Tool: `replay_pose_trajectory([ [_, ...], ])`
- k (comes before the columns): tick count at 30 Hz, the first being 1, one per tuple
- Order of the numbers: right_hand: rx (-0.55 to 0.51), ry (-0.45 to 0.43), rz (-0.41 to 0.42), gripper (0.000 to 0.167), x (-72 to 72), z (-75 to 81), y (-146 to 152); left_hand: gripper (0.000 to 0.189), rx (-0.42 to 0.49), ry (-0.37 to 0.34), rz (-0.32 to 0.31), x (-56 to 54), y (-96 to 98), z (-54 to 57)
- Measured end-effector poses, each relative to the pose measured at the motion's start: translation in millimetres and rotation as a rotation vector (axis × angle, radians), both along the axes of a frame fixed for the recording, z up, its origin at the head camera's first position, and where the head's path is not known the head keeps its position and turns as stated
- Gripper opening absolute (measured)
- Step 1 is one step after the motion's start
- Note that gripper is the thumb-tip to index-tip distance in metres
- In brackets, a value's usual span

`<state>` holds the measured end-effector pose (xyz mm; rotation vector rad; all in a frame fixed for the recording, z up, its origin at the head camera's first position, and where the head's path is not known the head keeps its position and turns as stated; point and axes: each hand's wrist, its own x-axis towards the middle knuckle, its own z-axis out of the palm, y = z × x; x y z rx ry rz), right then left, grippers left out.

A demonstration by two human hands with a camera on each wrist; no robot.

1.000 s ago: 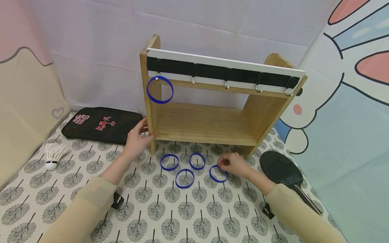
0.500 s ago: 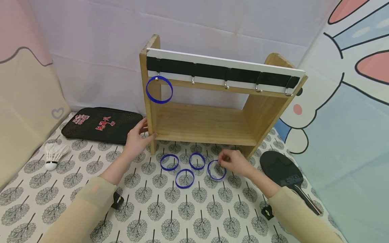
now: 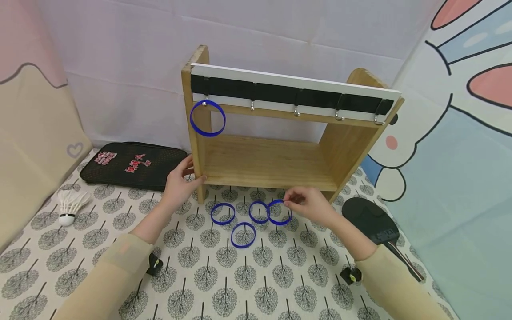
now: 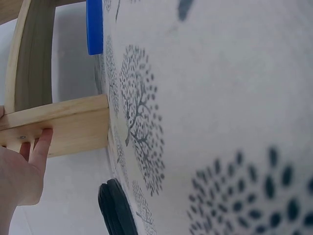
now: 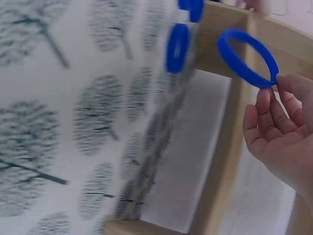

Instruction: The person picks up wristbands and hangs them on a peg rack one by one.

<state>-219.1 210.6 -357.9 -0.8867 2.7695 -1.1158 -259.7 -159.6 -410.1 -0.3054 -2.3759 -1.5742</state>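
A thin, round blue ring (image 5: 237, 65) tilts above the counter (image 3: 216, 284), its edge pinched in the fingers (image 5: 265, 108) of the right hand (image 5: 288, 132) and its loop reaching beyond their tips; the left hand (image 3: 180, 184) grips the side of the wooden shelf (image 3: 272, 162).

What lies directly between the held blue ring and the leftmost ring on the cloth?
Another blue ring lies between them, as the head view shows.

Text: none readable | black case (image 3: 120, 171): red lettering (image 3: 138, 163), too small | black paddle (image 3: 366, 218): faint marking (image 3: 386, 235), illegible
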Motion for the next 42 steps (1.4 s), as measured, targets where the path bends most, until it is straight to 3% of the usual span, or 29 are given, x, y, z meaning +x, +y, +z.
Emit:
replay_pose_trajectory([
  [7,-0.039,0.047,-0.009,0.005,5.2,36.2,-7.5,0.071,-0.006,-0.010,0.004,-0.2,-0.8,1.9],
  [13,-0.160,0.154,0.014,0.005,6.7,60.2,-16.6,0.071,0.003,-0.019,0.008,-0.4,-1.2,2.4],
  [21,-0.330,0.159,0.016,0.009,12.6,90.7,-32.2,0.070,0.008,-0.011,0.005,1.7,-0.4,2.8],
  [34,-0.548,0.311,-0.067,0.011,9.2,125.0,-56.5,0.071,0.018,-0.004,-0.006,1.7,0.5,1.1],
  [42,-0.660,0.341,-0.116,0.015,4.1,140.5,-75.4,0.071,0.012,-0.003,-0.003,1.3,0.3,0.6],
])
